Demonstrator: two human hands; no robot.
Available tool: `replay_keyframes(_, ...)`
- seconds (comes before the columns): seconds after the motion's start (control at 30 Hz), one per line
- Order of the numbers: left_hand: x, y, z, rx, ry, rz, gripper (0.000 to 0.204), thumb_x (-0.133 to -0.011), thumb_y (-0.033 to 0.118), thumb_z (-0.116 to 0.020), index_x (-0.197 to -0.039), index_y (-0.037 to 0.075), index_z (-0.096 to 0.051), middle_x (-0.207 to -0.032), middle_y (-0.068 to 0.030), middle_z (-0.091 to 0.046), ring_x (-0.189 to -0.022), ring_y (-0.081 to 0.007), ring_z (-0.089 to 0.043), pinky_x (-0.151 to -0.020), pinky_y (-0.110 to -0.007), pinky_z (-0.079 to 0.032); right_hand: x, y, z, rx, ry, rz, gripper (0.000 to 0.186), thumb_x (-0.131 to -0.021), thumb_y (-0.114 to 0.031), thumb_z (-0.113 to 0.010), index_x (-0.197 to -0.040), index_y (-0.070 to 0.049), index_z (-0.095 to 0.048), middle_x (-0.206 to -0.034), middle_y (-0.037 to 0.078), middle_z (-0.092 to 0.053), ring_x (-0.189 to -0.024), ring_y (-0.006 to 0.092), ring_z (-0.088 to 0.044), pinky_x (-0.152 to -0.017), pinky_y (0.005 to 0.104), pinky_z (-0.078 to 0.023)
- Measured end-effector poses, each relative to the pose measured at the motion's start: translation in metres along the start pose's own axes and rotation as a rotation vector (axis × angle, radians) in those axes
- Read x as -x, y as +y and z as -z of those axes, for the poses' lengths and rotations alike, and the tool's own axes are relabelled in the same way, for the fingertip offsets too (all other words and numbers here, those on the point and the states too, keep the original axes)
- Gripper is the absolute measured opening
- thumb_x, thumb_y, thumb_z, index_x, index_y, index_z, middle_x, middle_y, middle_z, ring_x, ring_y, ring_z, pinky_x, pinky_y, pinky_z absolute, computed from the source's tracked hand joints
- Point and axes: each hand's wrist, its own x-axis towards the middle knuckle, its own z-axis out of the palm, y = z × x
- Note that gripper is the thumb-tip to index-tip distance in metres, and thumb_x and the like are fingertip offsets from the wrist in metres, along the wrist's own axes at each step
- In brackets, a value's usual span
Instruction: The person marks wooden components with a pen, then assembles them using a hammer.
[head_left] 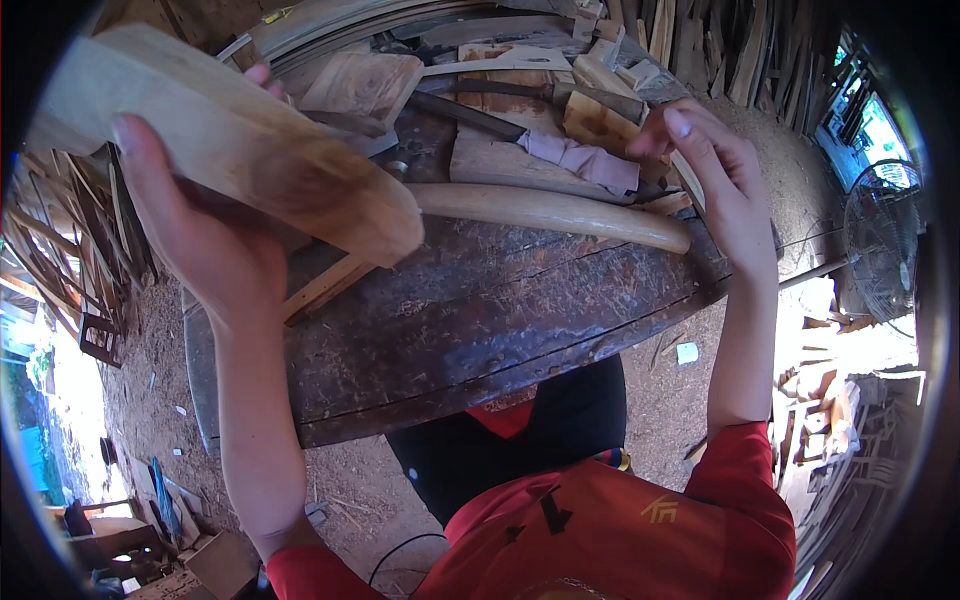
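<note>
— Around what is your left hand [195, 235] closed?

— Against your left palm sits a thick, pale, roughly sawn wooden block [215, 130]. Your thumb lies over its near face, your fingers wrap behind it and one fingertip shows past its far edge. You hold it tilted and lifted off the bench, its rounded end pointing down toward your right.

— And what lies just under that block?

— Below its lower end you have a thin pale wooden slat [322, 287] lying slantwise on the dark, scratched, round-edged wooden workbench [480, 330]. Just to the right of the block's end starts a long, smooth, pale curved wooden handle [550, 212], which lies across the bench toward your other hand.

— What is your right hand [715, 175] doing?

— It reaches out over the far right edge of the bench, fingers bent, with the fingertips at a small pale wooden offcut [600, 122]. You cannot tell whether it grips that piece or only touches it. The far tip of the curved handle ends just below that hand.

— What is beyond it?

— To the left of your right hand lies a crumpled pinkish-grey cloth [585, 160], and past that a long dark metal blade [470, 115] among more pale scraps. Well off to your right stands a wire-caged fan [882, 240].
</note>
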Motion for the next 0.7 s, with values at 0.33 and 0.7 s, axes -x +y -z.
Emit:
replay_keyframes(0.33,-0.027,0.008,0.039,-0.109,0.237,-0.153,0.042,-0.101,0.042,-0.049,-0.125,0.008,-0.054,-0.11,-0.0063,-0.063,-0.097,-0.0187,-0.063,-0.088,-0.035,-0.05,0.018,-0.033,-0.048,0.521,-0.166,0.167,0.018,-0.09,-0.02,-0.064,-0.098,-0.005,-0.067,-0.099,0.01,-0.064,-0.1,0.0285,-0.061,-0.09,0.0363,-0.044)
replay_keyframes(0.7,0.012,0.003,0.002,-0.225,-0.175,-0.079,0.044,-0.098,0.037,-0.059,-0.115,-0.002,-0.052,-0.088,-0.0039,-0.059,-0.078,-0.006,-0.051,-0.07,-0.024,-0.044,0.007,-0.054,-0.07,0.527,-0.15,0.142,0.017,-0.086,-0.011,-0.066,-0.101,-0.003,-0.068,-0.1,0.01,-0.065,-0.099,0.0257,-0.059,-0.088,0.0344,-0.046)
